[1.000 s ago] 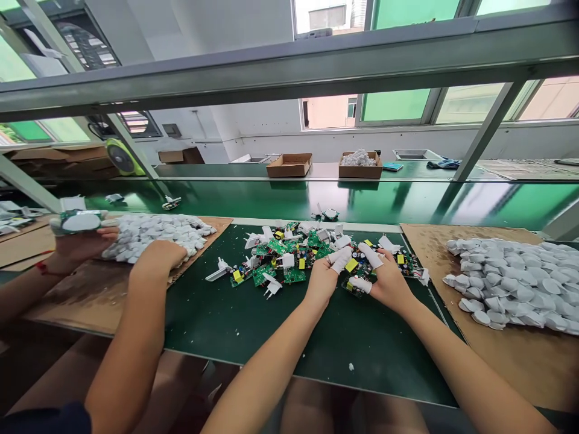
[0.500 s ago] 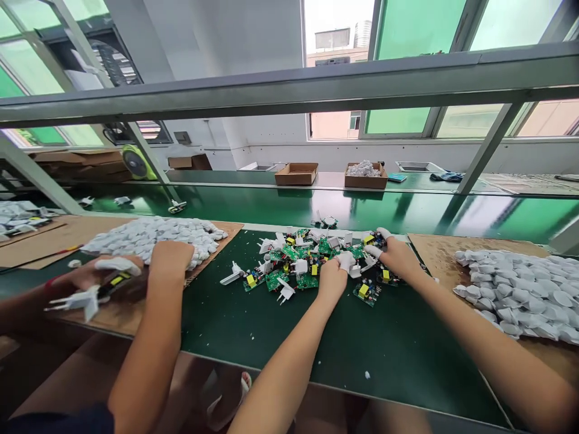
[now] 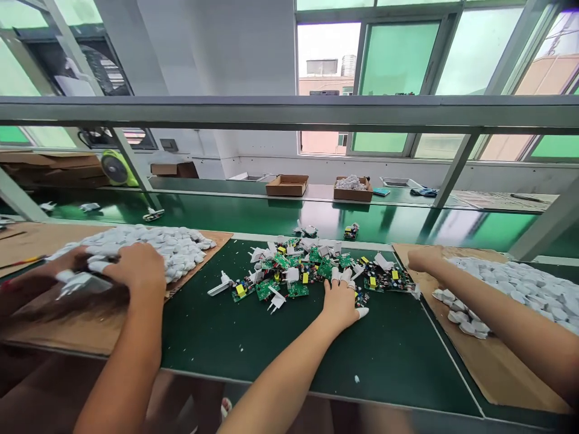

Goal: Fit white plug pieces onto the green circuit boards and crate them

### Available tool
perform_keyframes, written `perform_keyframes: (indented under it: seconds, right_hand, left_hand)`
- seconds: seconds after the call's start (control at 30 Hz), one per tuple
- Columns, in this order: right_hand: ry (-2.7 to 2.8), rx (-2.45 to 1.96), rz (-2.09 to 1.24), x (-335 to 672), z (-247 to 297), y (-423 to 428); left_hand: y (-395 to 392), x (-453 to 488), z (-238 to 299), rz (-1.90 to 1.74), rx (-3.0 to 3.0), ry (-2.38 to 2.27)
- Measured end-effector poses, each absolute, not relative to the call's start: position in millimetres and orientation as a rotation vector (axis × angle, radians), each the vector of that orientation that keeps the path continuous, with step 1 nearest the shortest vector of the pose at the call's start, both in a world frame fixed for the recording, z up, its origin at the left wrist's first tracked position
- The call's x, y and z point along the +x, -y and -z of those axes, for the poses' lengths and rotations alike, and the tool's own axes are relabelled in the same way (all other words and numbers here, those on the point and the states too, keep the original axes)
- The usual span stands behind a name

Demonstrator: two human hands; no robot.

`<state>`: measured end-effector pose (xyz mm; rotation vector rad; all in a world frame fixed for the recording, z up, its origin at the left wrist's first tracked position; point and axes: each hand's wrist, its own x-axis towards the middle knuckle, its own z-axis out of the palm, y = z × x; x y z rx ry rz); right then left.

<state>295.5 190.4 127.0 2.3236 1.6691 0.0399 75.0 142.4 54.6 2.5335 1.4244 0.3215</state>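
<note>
My left hand, with white finger cots on its tips, lies flat with fingers spread on the near edge of a heap of green circuit boards and white plug parts on the green mat. My right hand is stretched out to the right, at the left end of a pile of white plastic caps on a cardboard sheet. Its fingers are tucked out of sight, and I cannot tell whether they hold anything.
A co-worker's hands on the left handle a white plug part beside another pile of white caps on cardboard. Behind the mat runs a green conveyor belt with a few loose boards. Two cardboard boxes stand beyond it.
My right hand has left the board heap and swung right to the cap pile. My left hand has flattened on the heap's near edge. The view has tilted up slightly.
</note>
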Motion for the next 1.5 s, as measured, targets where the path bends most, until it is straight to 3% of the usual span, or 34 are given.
perform_keyframes:
  seconds: [0.23, 0.43, 0.57, 0.73, 0.9, 1.0, 1.1, 1.2, 1.33, 1.5]
  right_hand:
    - [-1.795, 2.047, -0.039, 321.1, -112.9, -133.7]
    - [-1.789, 1.991, 0.051, 309.2, -105.8, -128.1]
    - [-1.877, 2.063, 0.019, 318.1, -114.3, -125.7]
    - [-2.056, 2.284, -0.023, 310.4, -126.8, -136.3]
    - [-2.693, 2.457, 0.484, 258.1, -111.7, -140.6]
    - [-2.942, 2.46, 0.541, 233.4, -92.7, -142.9]
    - [-2.948, 2.666, 0.592, 229.7, -76.0, -148.6]
    - [-2.813, 2.802, 1.051, 238.9, -67.1, -151.8]
    - [-2.823, 2.683, 1.731, 246.3, -67.5, -147.4]
    - [-2.869, 2.637, 1.938, 242.2, -71.7, -140.9]
  left_hand:
    - [-138.8, 75.8, -58.2, -0.678, 2.428, -1.282]
    - [-158.7, 67.4, -63.2, -1.232, 1.17, -0.943]
    - [-171.9, 63.1, -62.0, -1.202, 0.736, -0.966]
    - [-167.7, 66.8, -53.5, -0.979, 1.192, -1.172]
    - [-150.1, 67.4, -56.9, -0.657, 1.989, -1.244]
    - [-134.6, 70.5, -63.7, -0.635, 2.242, -1.307]
    - [-116.8, 77.9, -67.6, -0.59, 2.477, -1.326]
    - [-105.2, 84.4, -65.8, -0.383, 2.586, -1.27]
    - [-111.4, 84.2, -61.3, -0.341, 2.374, -1.191]
    - [-139.8, 76.9, -65.7, -0.702, 1.168, -1.038]
